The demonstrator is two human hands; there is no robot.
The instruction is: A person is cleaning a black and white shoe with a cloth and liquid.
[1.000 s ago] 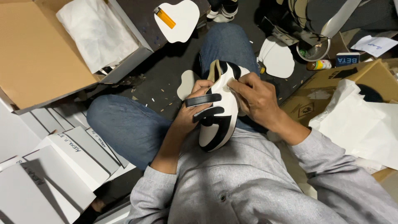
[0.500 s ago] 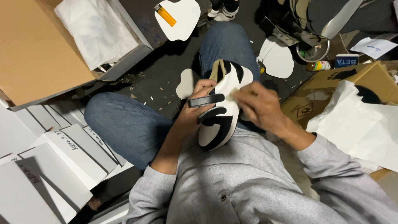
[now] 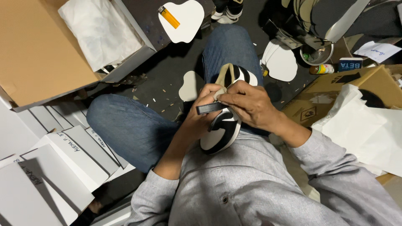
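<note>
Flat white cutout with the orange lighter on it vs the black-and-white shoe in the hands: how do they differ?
The flat white cutout lies on the dark floor; the black-and-white shoe is held up over the lap between the left hand and the right hand. The cutout is a thin single-colour sheet, the shoe a full two-tone form. An orange lighter rests on the cutout; a dark strap crosses the shoe. Both have rounded outlines.

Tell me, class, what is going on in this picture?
A person sits on the floor with a black-and-white shoe in the lap. The left hand steadies the shoe and grips a small black tool, while the right hand presses on the shoe's upper by the pale tongue. Around them lie white shoe boxes, an open cardboard box with tissue paper, white cut-out insole shapes and an orange lighter.
</note>
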